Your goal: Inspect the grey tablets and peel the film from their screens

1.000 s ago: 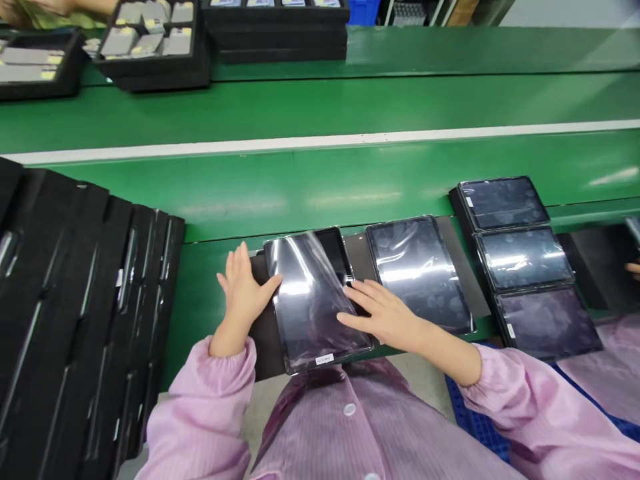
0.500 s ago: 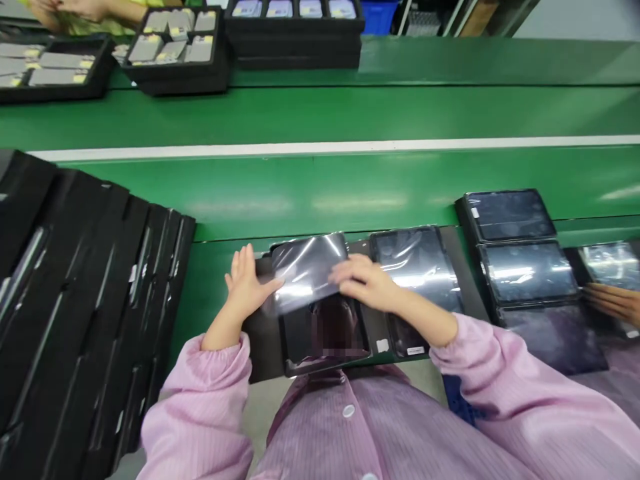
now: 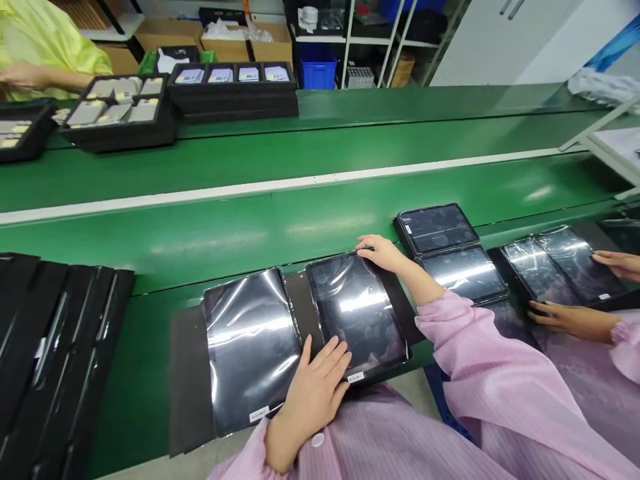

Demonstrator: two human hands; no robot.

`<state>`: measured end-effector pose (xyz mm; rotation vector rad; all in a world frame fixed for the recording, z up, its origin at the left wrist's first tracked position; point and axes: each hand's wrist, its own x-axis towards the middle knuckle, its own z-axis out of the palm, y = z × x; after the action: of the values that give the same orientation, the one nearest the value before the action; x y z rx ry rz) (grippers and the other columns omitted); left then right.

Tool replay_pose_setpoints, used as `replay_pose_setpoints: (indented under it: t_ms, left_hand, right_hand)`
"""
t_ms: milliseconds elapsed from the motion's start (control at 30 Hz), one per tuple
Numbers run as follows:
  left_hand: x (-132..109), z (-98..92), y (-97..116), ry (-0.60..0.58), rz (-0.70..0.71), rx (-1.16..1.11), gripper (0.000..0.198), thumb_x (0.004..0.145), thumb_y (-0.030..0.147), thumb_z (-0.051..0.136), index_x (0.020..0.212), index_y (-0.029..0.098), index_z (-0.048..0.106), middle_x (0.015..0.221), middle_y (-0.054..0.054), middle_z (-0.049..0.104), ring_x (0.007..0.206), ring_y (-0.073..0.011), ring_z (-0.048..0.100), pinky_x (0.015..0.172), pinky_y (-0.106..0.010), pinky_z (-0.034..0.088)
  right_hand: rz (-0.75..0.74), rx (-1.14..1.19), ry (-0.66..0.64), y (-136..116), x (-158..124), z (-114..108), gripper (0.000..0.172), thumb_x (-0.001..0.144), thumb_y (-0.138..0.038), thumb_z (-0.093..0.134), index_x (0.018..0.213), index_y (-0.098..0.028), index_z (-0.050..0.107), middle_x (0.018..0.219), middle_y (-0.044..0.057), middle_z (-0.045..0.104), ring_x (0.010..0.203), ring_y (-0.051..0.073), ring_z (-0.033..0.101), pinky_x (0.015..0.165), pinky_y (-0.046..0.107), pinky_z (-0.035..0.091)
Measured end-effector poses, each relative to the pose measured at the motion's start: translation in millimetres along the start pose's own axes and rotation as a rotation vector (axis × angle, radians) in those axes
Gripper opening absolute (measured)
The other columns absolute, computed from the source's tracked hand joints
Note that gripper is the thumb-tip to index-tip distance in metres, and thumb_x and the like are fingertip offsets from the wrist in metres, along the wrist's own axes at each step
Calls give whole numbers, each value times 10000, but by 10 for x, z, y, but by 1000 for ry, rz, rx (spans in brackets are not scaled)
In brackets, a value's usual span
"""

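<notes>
Two flat black screen panels under clear plastic film lie side by side on a black tray in front of me: the left screen panel (image 3: 250,353) and the right screen panel (image 3: 355,307). Each has a small white label at its near edge. My left hand (image 3: 317,383) lies with fingers stretched over the near left corner of the right panel, its wrist by the left panel's edge. At the far edge of that right panel, my right hand (image 3: 380,253) touches the film with fingertips, thumb and fingers a little apart.
Black trays (image 3: 65,360) stand stacked at left. More screen panels (image 3: 463,270) lie at right, beside a co-worker's hands (image 3: 575,320). Across the green bench (image 3: 240,227) are trays of grey parts (image 3: 120,100), a tray of cards (image 3: 230,83) and a person in yellow.
The film raised over the left panel now lies flat on it. Both hands have shifted to the right panel, my left to its near corner, my right to its far edge. The view has turned.
</notes>
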<state>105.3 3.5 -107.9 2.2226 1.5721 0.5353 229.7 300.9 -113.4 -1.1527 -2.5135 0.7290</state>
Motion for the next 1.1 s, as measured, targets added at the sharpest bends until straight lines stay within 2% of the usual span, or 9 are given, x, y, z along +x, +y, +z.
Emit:
replay_pose_setpoints:
  t_ms: [167,267,367,467,567,700,833,1000,1100]
  left_hand:
    - [78,98,-22,142,-370,-353,583,906,208,397,1441,246,168,1073,-60,707,1104,-223,609,1097,-634,175]
    - [99,61,-38,228,-649,-641,720,899,284,422,1465,212,-17,1048,-70,716,1109,-208,606,1090,-552,278]
    - [112,-44,-54,141,-711,-781,502,848,361,508,1331,247,433,1082,-75,705,1096,-233,613,1128,-556,159]
    - [99,-139,-98,-25,-624,-810,190,806,392,561,846,261,693,974,-43,734,1087,-274,615,1128,-561,-66]
    - [78,-132,-174,44,-693,-887,226,797,432,568,886,253,675,960,-60,734,1039,-280,640,1145,-549,27]
    - [173,-41,-332,300,-698,-823,620,838,397,519,1393,238,293,1171,-103,661,1169,-232,562,1136,-495,185]
    - [422,-56,-535,252,-510,-461,733,884,248,370,1455,173,-83,1247,-125,611,1265,-178,468,1134,-494,179]
    - [551,-164,-706,118,-371,-227,701,810,121,273,1455,162,1,1174,-85,662,1230,-177,504,1132,-536,160]
    - [539,-223,-726,57,-387,-297,707,782,129,282,1450,138,52,1197,-97,648,1258,-174,471,1130,-506,202]
  right_hand:
    - [-114,59,-17,-192,-365,-81,141,843,-139,587,762,-199,686,1032,54,692,1117,233,551,1046,440,335]
    - [-349,292,-337,-361,-895,-348,173,905,-234,531,842,-212,690,850,20,710,840,162,651,824,303,495]
    - [-585,660,-719,-357,-1364,-616,261,938,-358,486,858,-217,690,782,-2,712,719,107,666,702,196,509]
    - [-438,684,-487,-156,-1563,-663,303,975,-308,397,943,-187,672,847,43,723,811,130,679,776,239,527]
    - [-396,313,-107,75,-1603,-459,308,929,-113,365,1030,-177,650,1020,84,704,1073,215,603,953,436,462]
    - [-696,99,-152,177,-1680,-152,425,839,8,372,1161,-162,593,1109,73,674,1202,196,510,1058,467,361]
    - [-723,-21,-133,123,-1651,-148,417,873,-38,450,1238,-216,545,1330,115,522,1286,199,408,1046,444,370]
    - [-604,-131,-153,-2,-1274,-250,183,862,-153,578,803,-284,691,1373,-21,484,1347,240,288,1109,492,212]
    - [-455,4,-126,-88,-899,-178,145,838,-237,638,703,-246,692,1299,12,546,1289,269,354,1068,484,268]
